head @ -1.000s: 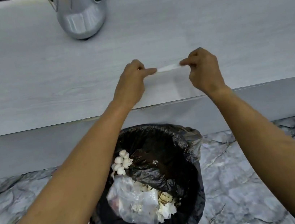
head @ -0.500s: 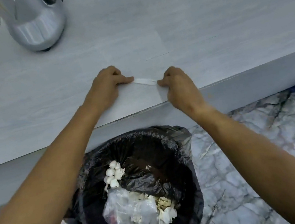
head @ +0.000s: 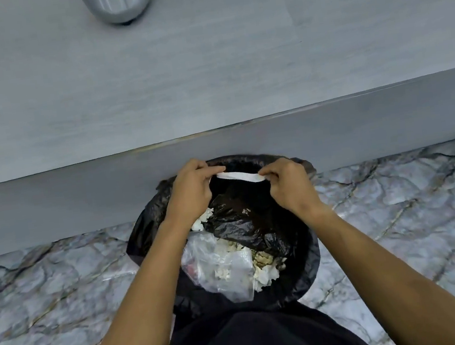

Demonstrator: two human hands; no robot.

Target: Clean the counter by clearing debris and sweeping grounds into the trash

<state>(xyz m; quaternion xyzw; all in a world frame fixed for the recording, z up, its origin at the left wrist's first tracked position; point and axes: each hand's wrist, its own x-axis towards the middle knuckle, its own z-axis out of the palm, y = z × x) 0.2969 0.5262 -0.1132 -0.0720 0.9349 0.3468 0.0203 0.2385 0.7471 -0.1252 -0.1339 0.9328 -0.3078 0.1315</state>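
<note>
While both hands hang over the open bin, the head view shows a white strip of paper (head: 239,177) stretched between them. The left hand (head: 194,194) pinches the strip's left end between thumb and forefinger, its other fingers curled in; the right hand (head: 289,185) pinches the right end the same way. The strip spans the gap from one pinch to the other, sagging a little toward the right, and its edge faces the camera, so I cannot tell whether anything lies on it.

Directly under the strip sits the trash bin (head: 308,275), lined with a black bag (head: 245,222) whose folds spill inward. In the near part of the bin lie a clear plastic bag (head: 219,270) and white crumpled scraps (head: 265,276), with more white bits just beside the left wrist. Dark grounds-like specks show on the black folds below the strip.

Beyond the bin's far rim rises the front face of the pale wood-grain counter (head: 205,67), its top spreading to the far edge of the frame. A silver appliance base (head: 119,3) stands on it at the far left, well apart from the hands. Grey marbled floor (head: 400,206) lies on either side of the bin.
</note>
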